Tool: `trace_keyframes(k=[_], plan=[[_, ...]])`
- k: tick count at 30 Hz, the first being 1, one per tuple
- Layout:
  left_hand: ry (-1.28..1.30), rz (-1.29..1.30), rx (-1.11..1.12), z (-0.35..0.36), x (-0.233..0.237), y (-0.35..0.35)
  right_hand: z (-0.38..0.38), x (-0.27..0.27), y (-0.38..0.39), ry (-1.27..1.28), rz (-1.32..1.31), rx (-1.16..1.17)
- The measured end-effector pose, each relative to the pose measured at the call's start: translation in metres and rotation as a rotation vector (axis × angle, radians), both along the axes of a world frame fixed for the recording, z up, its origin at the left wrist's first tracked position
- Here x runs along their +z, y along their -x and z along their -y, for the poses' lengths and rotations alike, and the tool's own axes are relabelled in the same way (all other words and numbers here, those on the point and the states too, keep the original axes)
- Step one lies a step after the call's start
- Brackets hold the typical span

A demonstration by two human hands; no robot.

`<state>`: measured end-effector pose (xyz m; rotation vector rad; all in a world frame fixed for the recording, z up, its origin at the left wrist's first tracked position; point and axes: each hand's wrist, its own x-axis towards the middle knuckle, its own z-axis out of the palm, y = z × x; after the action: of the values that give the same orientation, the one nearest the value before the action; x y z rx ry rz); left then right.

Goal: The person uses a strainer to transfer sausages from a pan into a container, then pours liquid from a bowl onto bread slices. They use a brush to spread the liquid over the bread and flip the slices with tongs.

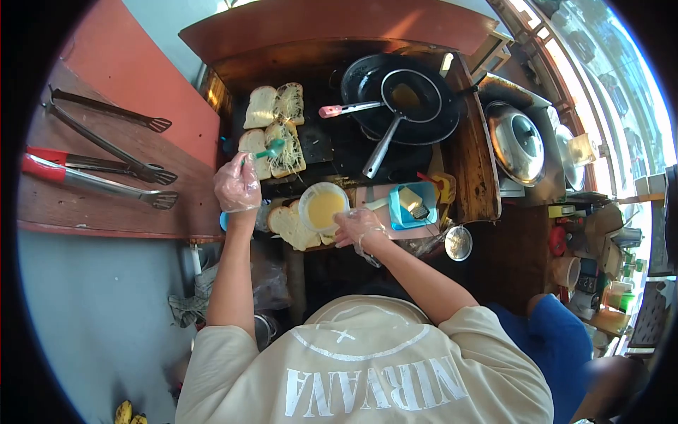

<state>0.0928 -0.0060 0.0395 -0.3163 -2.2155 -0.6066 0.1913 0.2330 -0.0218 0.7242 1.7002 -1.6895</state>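
Note:
My left hand (239, 185), in a clear plastic glove, is closed around a green spoon (271, 149). The spoon's bowl is over bread slices (288, 150) topped with pale shreds, which lie beside plain slices (262, 106) on the dark griddle. In a clear glove too, my right hand (360, 227) grips the rim of a white tub (324, 208) of yellow liquid. Below and left of the tub are more bread slices (295, 227), partly covered by it.
A wok (357, 74) with a smaller pan (407, 99) inside sits at the back right, with pink-tipped tongs (346, 109) across it. A blue tray (413, 205) holds a spatula. Tongs (106, 173) hang at left. A person in blue (558, 343) is at lower right.

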Motion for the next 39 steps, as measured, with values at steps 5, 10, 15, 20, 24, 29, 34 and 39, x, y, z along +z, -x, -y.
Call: trace_keyframes(k=[5, 10, 15, 20, 24, 29, 34, 39], plan=[[0.117, 0.196, -0.449, -0.043, -0.016, -0.057, 0.001, 0.000, -0.002, -0.077, -0.085, 0.061], [-0.022, 0.432, -0.237, -0.075, -0.050, -0.090, -0.007, 0.008, -0.012, -0.313, -0.277, 0.255], [-0.348, 0.452, -0.068, -0.073, -0.035, -0.102, -0.022, -0.004, -0.028, -0.179, -0.232, 0.144], [-0.538, 0.506, -0.002, -0.070, -0.076, -0.121, -0.035, -0.015, -0.034, -0.010, -0.074, 0.018], [-1.138, 0.795, 0.065, -0.069, -0.098, -0.121, -0.041, -0.021, -0.043, 0.043, -0.008, 0.015], [-1.012, 0.634, 0.123, -0.067, -0.069, -0.108, -0.054, -0.034, -0.067, 0.090, -0.019, 0.016], [-0.632, 0.545, 0.206, -0.066, -0.070, -0.117, -0.072, -0.051, -0.090, 0.074, 0.019, 0.054], [-0.502, 0.525, 0.197, -0.078, -0.082, -0.161, -0.092, -0.044, -0.109, 0.045, 0.092, 0.115]])
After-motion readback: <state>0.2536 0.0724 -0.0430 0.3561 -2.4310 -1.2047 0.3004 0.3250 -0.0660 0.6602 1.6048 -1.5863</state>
